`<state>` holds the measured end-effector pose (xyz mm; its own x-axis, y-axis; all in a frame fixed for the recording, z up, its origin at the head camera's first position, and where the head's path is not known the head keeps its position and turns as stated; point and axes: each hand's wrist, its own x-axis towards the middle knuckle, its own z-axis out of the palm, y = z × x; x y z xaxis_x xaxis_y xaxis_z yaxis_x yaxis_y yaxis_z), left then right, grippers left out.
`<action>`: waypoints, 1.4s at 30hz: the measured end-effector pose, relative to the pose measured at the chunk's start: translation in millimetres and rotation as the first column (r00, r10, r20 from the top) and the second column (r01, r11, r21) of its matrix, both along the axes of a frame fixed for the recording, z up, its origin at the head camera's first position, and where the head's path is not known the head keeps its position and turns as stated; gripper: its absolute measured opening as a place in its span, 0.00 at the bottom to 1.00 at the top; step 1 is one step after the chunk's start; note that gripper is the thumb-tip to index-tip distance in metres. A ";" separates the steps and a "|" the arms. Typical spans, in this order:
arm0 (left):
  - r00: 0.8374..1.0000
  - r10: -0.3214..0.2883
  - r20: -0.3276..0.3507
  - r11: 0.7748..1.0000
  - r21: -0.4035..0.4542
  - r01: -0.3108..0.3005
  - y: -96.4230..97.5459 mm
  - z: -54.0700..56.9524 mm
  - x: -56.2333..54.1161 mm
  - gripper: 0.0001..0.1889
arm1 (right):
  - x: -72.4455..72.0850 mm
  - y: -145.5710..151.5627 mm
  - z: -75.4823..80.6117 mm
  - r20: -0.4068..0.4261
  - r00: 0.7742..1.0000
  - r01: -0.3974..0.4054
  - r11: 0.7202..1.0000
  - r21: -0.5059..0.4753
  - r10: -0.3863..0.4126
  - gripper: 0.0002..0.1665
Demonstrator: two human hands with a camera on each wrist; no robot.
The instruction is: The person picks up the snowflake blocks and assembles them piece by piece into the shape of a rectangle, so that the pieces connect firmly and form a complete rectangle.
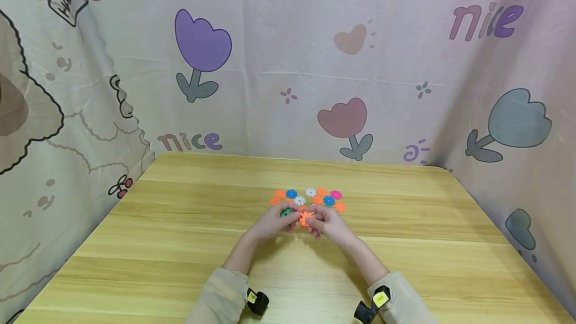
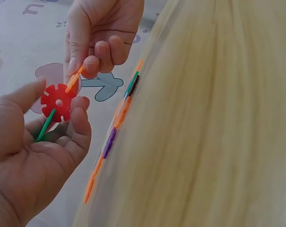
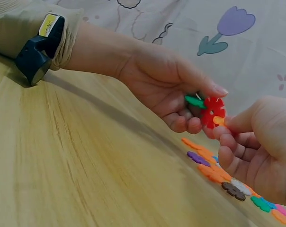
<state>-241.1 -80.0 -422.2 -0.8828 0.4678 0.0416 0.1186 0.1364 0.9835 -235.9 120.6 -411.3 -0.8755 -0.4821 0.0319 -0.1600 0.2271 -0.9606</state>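
My left hand (image 1: 273, 221) holds a red notched disc (image 2: 56, 102) between thumb and fingers. A green disc (image 3: 195, 101) is slotted edge-on into the red one, over the left palm. From the other side my right hand (image 1: 332, 224) pinches an orange notched disc (image 1: 305, 219), its edge at the red disc's rim in the left wrist view. All three are thin plastic snowflake-style discs with slots round the edge. Both hands are held close together above the table, in front of the loose discs.
Several loose notched discs lie on the wooden table (image 1: 180, 244) just beyond the hands: orange, white, a blue disc (image 1: 291, 193), a pink disc (image 1: 336, 195), a purple disc (image 3: 198, 158) and a brown disc (image 3: 234, 191). A printed curtain (image 1: 279, 39) hangs behind the table.
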 end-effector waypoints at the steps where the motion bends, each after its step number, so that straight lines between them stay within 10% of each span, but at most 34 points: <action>1: 1.000 0.002 0.005 1.000 0.006 -0.002 0.0 0.2 0.1 0.15 | 1.8 -0.8 3.1 0.002 1.000 0.001 1.000 -0.008 -0.001 0.20; 27: 0.997 -0.062 0.047 0.991 0.120 0.056 1.6 3.8 -0.7 0.13 | 1.8 -6.5 -5.5 0.039 0.998 0.054 0.969 -0.240 -0.046 0.15; 42: 1.000 -0.027 0.002 1.000 0.006 0.027 -3.0 5.9 -0.3 0.23 | -1.9 -3.3 -6.2 0.082 0.996 0.047 0.977 -0.209 -0.031 0.18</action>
